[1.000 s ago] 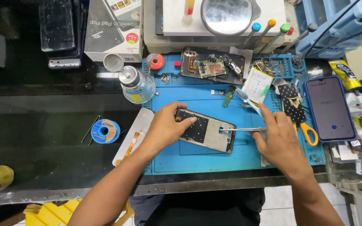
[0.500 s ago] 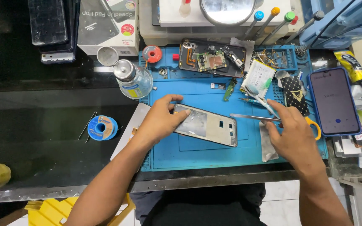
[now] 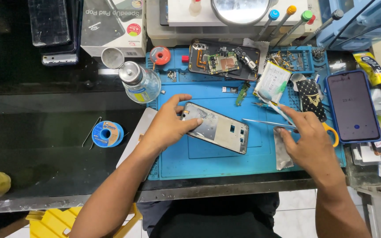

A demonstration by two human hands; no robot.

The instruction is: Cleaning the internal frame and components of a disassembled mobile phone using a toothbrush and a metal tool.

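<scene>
Pinching phone frame (image 3: 217, 128) mid-mat: left hand (image 3: 168, 125); right hand (image 3: 307, 141) pinches tweezers (image 3: 265, 124); glass bottle (image 3: 140, 82) near blue mat's (image 3: 225, 163) far-left corner.

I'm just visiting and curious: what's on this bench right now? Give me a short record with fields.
Surface: blue work mat on a dark bench
Left hand: holds the stripped phone frame by its left end
Right hand: grips metal tweezers, tips pointing toward the frame, apart from it
Behind the frame: opened phone with circuit board
Right side: phone with lit screen
Left side: clear bottle, blue solder spool
</scene>
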